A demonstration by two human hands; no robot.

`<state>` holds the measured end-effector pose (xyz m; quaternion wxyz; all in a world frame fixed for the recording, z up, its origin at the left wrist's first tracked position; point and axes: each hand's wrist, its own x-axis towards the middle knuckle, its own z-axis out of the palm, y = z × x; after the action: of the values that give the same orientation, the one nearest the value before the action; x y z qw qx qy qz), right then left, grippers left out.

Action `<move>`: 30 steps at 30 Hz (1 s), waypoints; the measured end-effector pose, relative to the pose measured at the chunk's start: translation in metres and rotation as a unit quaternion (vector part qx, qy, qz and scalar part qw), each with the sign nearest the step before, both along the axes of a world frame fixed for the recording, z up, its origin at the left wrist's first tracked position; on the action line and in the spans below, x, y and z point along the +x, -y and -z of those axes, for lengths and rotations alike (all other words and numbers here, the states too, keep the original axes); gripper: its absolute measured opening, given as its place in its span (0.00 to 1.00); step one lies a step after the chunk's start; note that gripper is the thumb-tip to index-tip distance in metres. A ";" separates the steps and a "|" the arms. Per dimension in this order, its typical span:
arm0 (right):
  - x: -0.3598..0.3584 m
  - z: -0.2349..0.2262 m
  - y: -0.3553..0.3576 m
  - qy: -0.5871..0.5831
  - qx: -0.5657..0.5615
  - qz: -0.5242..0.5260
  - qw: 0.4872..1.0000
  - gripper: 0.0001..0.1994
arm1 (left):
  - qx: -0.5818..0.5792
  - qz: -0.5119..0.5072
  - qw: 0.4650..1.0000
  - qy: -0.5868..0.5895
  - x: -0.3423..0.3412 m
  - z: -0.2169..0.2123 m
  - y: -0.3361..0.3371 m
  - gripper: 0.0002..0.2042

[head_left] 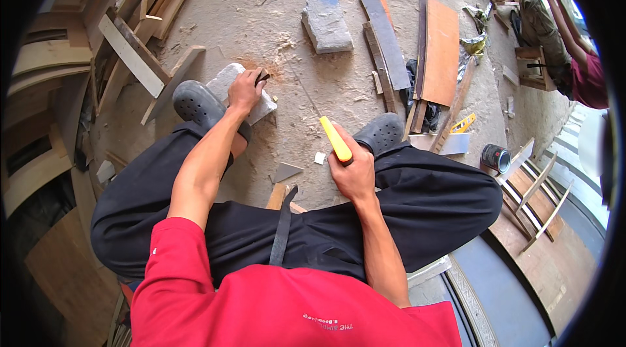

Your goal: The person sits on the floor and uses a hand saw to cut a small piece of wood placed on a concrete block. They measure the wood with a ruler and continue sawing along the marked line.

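Note:
My left hand (pixel 244 91) is closed on a small dark wood piece (pixel 262 76), pressing it onto a pale, rough stone block (pixel 262 110). Most of the piece is hidden under the fingers. My right hand (pixel 353 170) grips the yellow handle of a handsaw (pixel 334 138). Its thin blade shows almost edge-on, slanting away up and to the left over the floor, apart from the wood piece. Reddish-brown sawdust (pixel 274 73) lies on the floor just beyond the block. My feet, in dark clogs, flank the space between both hands.
A second block (pixel 327 21) with a blue patch lies ahead. Boards, among them an orange-brown panel (pixel 441 50), lie to the right near a paint can (pixel 495 158) and a yellow level (pixel 463 123). Wooden pieces (pixel 134 54) are stacked left. Another person (pixel 554 34) works at the far right.

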<state>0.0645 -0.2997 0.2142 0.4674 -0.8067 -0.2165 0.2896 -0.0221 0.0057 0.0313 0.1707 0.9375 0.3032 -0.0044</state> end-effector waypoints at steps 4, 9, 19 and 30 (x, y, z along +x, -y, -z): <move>0.000 0.003 -0.002 -0.007 -0.002 -0.005 1.000 0.27 | -0.038 0.052 0.998 -0.005 -0.002 0.000 -0.016 0.17; -0.002 0.004 -0.006 0.017 0.007 -0.011 1.000 0.28 | -0.030 0.040 0.999 0.006 -0.007 0.015 -0.020 0.18; -0.009 0.018 -0.008 0.029 0.006 -0.020 0.999 0.28 | -0.048 -0.008 0.998 0.045 -0.011 0.024 -0.009 0.19; -0.017 0.032 -0.009 0.029 0.015 -0.048 0.998 0.28 | -0.050 -0.117 0.988 0.086 -0.008 0.028 0.019 0.24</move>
<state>0.0476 -0.2905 0.1819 0.4583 -0.7964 -0.2729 0.2849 -0.0297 -0.0134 0.0032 0.2418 0.8827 0.3947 0.0812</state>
